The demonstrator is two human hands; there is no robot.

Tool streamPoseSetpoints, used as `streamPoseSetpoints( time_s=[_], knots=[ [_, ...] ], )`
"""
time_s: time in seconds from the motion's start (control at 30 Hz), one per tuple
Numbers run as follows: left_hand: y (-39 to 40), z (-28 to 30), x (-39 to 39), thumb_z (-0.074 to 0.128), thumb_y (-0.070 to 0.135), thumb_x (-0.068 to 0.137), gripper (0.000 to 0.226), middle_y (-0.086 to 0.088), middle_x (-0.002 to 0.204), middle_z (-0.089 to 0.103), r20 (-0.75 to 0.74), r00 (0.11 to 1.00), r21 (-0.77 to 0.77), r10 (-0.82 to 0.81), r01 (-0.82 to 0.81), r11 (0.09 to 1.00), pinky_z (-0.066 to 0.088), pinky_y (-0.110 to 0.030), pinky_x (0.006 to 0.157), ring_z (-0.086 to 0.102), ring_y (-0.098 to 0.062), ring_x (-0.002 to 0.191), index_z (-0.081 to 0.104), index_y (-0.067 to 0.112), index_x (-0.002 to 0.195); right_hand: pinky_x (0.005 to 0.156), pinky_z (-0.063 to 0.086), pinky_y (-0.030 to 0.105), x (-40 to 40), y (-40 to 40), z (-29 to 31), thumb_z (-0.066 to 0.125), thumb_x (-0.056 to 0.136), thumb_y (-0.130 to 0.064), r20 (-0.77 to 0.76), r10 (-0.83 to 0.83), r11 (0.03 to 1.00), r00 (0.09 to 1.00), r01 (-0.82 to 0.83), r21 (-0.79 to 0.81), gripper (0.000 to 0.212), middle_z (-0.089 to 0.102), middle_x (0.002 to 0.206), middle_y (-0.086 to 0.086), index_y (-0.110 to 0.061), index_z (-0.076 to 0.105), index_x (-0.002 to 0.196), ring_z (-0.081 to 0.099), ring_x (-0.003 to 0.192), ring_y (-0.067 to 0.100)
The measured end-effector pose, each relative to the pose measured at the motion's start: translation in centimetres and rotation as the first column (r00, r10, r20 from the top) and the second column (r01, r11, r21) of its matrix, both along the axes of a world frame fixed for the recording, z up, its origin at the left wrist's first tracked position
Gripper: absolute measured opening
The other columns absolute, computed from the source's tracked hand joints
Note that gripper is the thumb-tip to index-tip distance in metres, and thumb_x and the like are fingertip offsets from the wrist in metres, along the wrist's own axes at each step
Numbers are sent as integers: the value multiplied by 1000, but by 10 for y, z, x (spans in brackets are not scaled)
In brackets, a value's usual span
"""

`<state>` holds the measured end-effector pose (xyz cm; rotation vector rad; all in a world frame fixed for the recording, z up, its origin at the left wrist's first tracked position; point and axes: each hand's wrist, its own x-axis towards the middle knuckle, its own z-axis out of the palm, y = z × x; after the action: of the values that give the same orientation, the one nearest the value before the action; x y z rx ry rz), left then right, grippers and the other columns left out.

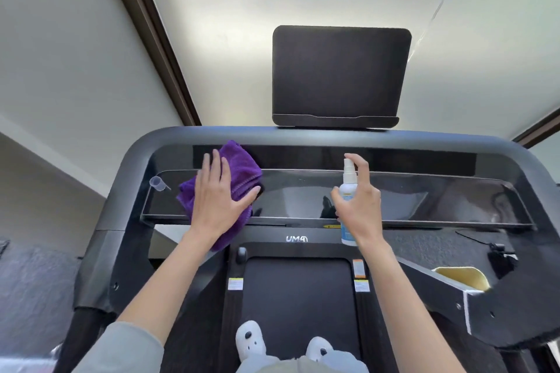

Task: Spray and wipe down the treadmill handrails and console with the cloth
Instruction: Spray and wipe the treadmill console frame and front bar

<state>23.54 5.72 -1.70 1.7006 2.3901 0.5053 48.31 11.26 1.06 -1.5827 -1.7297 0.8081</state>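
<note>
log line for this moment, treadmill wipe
left hand: presses purple cloth on console | right hand: grips spray bottle

Looking glossy and mirror-smooth: the black console tray (394,200), reflecting shapes along its length. Showing a plush, looped pile: the purple cloth (239,172) lying on the tray's left part. Appearing as smooth white plastic with a paper-like printed label: the spray bottle (348,194) over the tray's middle. Looking clear and plastic: a small cap (157,183) at the tray's left end. Reading as matt dark plastic: the frame (303,136) curving behind the tray. Seeming matt, finely textured: the screen (341,73) above it and the belt (298,303) below.
</note>
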Motion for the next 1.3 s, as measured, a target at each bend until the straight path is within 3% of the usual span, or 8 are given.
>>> streamPoseSetpoints(
  time_s=[0.07,0.13,0.27,0.43,0.53,0.7,1.0,1.3],
  knots=[
    [-2,-6,-6,52,57,89,92,-7,162,-1,-26,991,6,-131,132,991,3,-41,121,-5,-23,150,7,10,154,71,55,51,-4,-1,-3,62,86,-1,20,14,1000,1000,-14,17,63,54,64,2,-30,43,139,56,62,33],
    [-4,-9,-10,59,44,91,86,-5,162,4,-57,987,16,-148,149,989,17,-44,118,12,-30,149,8,17,154,73,54,46,-6,-1,-6,63,86,-2,33,18,1000,999,-18,25,63,52,62,-2,-29,44,139,53,61,30],
    [-4,-7,-8,61,36,91,80,-9,160,21,-163,985,3,57,-57,998,38,-42,97,43,-33,114,16,14,154,66,51,42,-8,-2,-10,62,85,-1,45,33,999,998,-34,19,63,49,59,-6,-29,45,138,49,57,25],
    [6,5,-12,40,54,94,70,-14,160,17,52,980,15,191,-192,981,35,-46,104,30,-37,130,29,14,151,69,55,51,-10,-2,-12,63,87,-1,47,50,999,998,-50,-7,63,52,60,0,-30,44,139,55,59,34],
    [3,3,-15,25,65,91,75,-6,163,8,76,997,90,31,-38,995,18,-44,117,12,-28,145,25,23,153,71,55,53,-11,-2,-13,62,87,-2,44,56,998,997,-54,-30,63,55,61,6,-32,43,139,57,60,36],
    [-4,-27,-17,57,47,93,79,-2,163,8,-12,1000,95,-10,11,995,11,-48,121,5,-29,150,20,14,154,65,53,47,-11,-3,-16,62,86,-2,65,62,998,996,-60,-31,61,51,58,3,-32,45,137,52,57,33],
    [18,-27,7,55,48,91,83,-7,162,10,23,962,82,273,-273,958,29,-47,113,24,-37,144,17,10,154,61,50,43,-7,-5,-23,63,86,-4,58,48,999,997,-47,-12,62,46,55,-3,-38,42,134,43,51,21],
    [32,-25,45,57,35,92,84,-10,163,-3,-27,992,9,120,-120,993,6,-43,122,-4,-35,149,9,7,154,63,54,46,-11,-2,-18,63,85,-3,49,90,996,995,-89,-12,65,51,57,2,-40,41,134,51,54,30]
  ],
)
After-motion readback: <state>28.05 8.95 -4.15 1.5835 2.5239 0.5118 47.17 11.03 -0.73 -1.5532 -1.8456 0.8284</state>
